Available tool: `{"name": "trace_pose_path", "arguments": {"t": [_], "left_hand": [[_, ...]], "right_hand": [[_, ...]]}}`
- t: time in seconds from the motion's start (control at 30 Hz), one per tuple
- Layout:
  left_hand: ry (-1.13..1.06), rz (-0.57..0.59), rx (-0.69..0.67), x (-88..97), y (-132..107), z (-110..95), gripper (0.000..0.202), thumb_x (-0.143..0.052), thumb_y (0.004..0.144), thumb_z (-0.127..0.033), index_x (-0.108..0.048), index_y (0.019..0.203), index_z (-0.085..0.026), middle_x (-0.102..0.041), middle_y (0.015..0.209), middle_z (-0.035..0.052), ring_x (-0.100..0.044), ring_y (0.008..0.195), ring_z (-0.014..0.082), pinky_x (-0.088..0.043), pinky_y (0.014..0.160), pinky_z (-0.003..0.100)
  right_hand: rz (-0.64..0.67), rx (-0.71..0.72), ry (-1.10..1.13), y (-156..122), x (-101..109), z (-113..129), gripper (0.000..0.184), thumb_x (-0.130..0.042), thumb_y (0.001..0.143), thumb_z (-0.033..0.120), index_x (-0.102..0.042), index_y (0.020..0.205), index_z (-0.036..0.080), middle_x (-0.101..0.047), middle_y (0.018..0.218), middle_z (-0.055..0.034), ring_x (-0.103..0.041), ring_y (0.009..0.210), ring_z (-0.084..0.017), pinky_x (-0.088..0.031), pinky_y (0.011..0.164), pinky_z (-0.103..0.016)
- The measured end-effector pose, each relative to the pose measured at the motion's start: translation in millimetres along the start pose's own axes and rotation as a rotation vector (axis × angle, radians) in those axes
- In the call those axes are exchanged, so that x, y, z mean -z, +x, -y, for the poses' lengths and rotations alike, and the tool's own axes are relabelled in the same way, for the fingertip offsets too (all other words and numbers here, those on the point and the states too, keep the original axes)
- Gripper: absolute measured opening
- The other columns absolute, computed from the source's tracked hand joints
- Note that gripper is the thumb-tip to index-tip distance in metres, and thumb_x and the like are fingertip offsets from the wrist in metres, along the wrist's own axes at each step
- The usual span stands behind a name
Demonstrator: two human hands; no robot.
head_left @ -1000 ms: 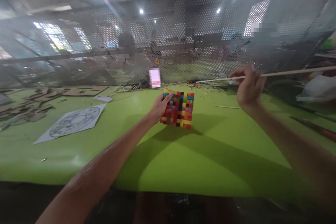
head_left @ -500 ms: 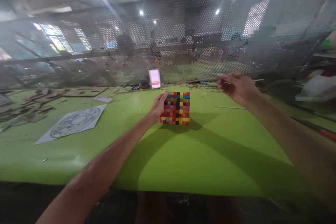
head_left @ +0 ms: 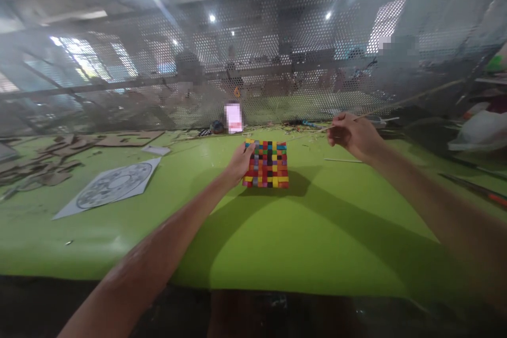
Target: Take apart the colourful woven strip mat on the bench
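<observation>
My left hand (head_left: 240,162) is closed on the left edge of a small woven square of many-coloured strips (head_left: 267,165). It is held tilted up over the green tabletop, its checkered face towards me and its shadow beneath. Off to the right, my right hand (head_left: 348,134) is raised with its fingers pinched around a long thin stick (head_left: 407,100). One end points towards the weave and the other slants up to the right. Another thin pale stick (head_left: 341,160) lies on the table below that hand.
A printed sheet with a ring pattern (head_left: 116,184) lies left, near brown cardboard cut-outs (head_left: 47,161). A lit phone (head_left: 233,118) stands at the back before a perforated metal screen (head_left: 277,74). Scraps line the back edge; a plastic bag (head_left: 477,131) is at far right.
The long thin stick now shows clearly in my right hand, which has shifted only slightly. The woven square has moved a little to the right in my left hand.
</observation>
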State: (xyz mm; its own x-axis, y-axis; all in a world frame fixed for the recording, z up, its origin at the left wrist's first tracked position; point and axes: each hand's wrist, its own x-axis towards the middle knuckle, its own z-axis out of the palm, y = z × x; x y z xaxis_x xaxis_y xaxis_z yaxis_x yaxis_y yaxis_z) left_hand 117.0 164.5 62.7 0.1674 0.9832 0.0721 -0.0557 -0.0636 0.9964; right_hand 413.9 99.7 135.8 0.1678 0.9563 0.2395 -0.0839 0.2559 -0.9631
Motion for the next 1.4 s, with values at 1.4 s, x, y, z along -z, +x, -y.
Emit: {"name": "trace_pose_path", "arguments": {"t": [1.4], "left_hand": [[-0.198, 0.224, -0.063, -15.2, -22.6, -8.3, 0.012, -0.071, 0.086, -0.028, -0.065, 0.096, -0.024, -0.074, 0.087, -0.0009, -0.069, 0.070, 0.0140, -0.059, 0.070, 0.028]], "right_hand": [[0.442, -0.051, -0.471, -34.5, -43.1, -22.4, 0.046, -0.083, 0.079, 0.053, -0.053, 0.062, 0.021, -0.044, 0.040, 0.0066, -0.031, 0.034, -0.005, -0.021, 0.038, -0.023]]}}
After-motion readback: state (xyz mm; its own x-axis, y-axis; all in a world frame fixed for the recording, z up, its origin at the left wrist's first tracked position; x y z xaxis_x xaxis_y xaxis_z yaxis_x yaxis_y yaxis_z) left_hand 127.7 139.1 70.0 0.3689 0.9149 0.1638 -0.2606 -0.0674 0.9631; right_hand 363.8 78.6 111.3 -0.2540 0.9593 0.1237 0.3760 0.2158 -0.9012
